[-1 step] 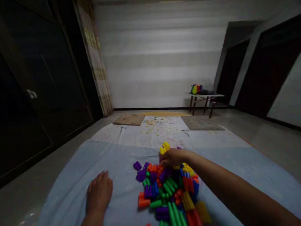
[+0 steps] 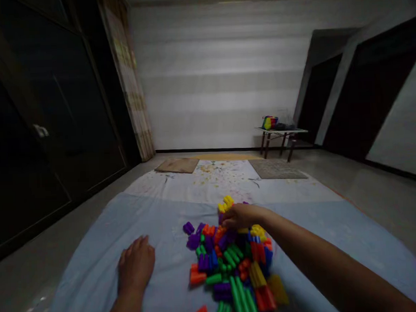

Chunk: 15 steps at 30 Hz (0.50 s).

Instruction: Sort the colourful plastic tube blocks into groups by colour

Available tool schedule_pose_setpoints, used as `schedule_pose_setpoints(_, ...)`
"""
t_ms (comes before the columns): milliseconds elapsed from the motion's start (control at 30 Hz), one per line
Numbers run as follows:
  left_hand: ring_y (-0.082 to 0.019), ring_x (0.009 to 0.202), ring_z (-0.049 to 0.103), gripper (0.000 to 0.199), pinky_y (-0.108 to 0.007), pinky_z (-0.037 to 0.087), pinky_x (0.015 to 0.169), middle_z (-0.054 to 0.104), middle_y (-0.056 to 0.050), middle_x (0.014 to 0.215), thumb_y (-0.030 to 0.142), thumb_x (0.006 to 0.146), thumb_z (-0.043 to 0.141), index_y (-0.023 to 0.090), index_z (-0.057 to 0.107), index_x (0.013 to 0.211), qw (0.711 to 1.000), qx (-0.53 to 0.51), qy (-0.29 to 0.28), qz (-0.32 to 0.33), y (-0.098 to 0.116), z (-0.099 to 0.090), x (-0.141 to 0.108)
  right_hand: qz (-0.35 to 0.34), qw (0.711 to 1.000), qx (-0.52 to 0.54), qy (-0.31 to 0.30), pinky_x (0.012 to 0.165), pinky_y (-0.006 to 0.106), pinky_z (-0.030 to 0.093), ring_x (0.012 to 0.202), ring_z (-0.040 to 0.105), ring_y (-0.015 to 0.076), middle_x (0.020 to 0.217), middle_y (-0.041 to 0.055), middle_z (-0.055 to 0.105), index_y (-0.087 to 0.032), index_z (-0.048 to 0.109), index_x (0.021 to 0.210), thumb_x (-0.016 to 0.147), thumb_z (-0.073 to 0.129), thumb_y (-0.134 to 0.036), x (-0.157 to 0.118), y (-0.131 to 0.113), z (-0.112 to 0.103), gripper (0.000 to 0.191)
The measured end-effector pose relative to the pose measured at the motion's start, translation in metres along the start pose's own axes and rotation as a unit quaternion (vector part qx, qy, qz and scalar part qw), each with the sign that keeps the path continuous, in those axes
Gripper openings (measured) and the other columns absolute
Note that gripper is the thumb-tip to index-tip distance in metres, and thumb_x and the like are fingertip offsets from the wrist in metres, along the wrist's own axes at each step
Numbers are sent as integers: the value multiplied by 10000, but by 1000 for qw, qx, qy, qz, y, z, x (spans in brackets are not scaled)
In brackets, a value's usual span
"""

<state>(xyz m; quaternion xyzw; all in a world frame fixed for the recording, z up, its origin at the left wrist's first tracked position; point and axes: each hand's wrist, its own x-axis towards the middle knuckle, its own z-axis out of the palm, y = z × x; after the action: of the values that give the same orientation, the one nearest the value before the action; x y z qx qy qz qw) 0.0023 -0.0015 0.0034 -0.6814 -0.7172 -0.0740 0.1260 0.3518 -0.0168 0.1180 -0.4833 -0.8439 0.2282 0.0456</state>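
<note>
A heap of plastic building blocks (image 2: pixel 232 255), in purple, green, orange, blue, yellow and red, lies on a light blue sheet (image 2: pixel 167 271). At the far side of the heap is my right hand (image 2: pixel 239 216), its fingers bent down and drawn together among the blocks. An orange block (image 2: pixel 220 234) sits at its fingertips; whether the fingers grip it I cannot tell. Just beyond them is a yellow block (image 2: pixel 226 203). My left hand (image 2: pixel 136 263) rests palm down on the sheet, left of the heap, holding nothing.
Farther off lie a brown mat (image 2: pixel 177 165) and a grey mat (image 2: pixel 276 168). By the back wall stands a low table (image 2: pixel 296 130) with a colourful bag (image 2: pixel 270 122). Dark glass doors (image 2: pixel 56 111) line the left side.
The whole view has shifted very slightly. Both hands keep their places relative to the blocks.
</note>
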Motion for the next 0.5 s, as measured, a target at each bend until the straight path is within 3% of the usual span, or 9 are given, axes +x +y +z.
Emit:
schedule_pose_setpoints(133, -262, 1212, 441, 515, -459, 250, 1037, 516, -129, 1302, 312, 838, 246, 103, 517, 1221, 1000, -31, 4, 1, 8, -22, 2, 21, 975, 111, 192, 743, 273, 465, 840, 626, 187, 949, 47, 699, -177, 674, 997, 841, 438, -436, -36, 29, 7, 384)
schedule_pose_setpoints(233, -265, 1162, 488, 545, -408, 321, 999, 544, -145, 1260, 391, 835, 269, 98, 514, 1223, 992, -103, -58, 35, 18, -52, 0, 65, 939, 158, 299, 803, 324, 468, 891, 621, 211, 981, 76, 689, -163, 669, 998, 837, 426, -479, -51, 54, 24, 429)
schedule_pose_setpoints(333, -228, 988, 595, 611, -337, 421, 887, 639, -116, 1085, 540, 803, 309, 140, 528, 1210, 956, -208, -190, 85, 31, -87, -22, 106, 913, 163, 358, 882, 376, 440, 991, 592, 239, 1049, 96, 666, -171, 660, 1021, 817, 445, -501, -58, 77, 49, 444)
schedule_pose_setpoints(400, -212, 868, 626, 641, -325, 457, 813, 671, -70, 964, 620, 751, 361, 195, 545, 1194, 927, -258, -248, 107, 39, -105, -48, 118, 903, 163, 380, 932, 396, 407, 1058, 558, 248, 1107, 106, 640, -170, 642, 1061, 812, 445, -514, -60, 88, 68, 469)
schedule_pose_setpoints(500, -231, 921, 624, 658, -336, 465, 834, 664, -40, 1042, 607, 649, 534, 279, 526, 1220, 892, -278, -326, 148, 40, -108, -88, 134, 896, 169, 388, 977, 413, 365, 1127, 510, 259, 1196, 118, 587, -157, 599, 1138, 802, 448, -544, -59, 98, 90, 535)
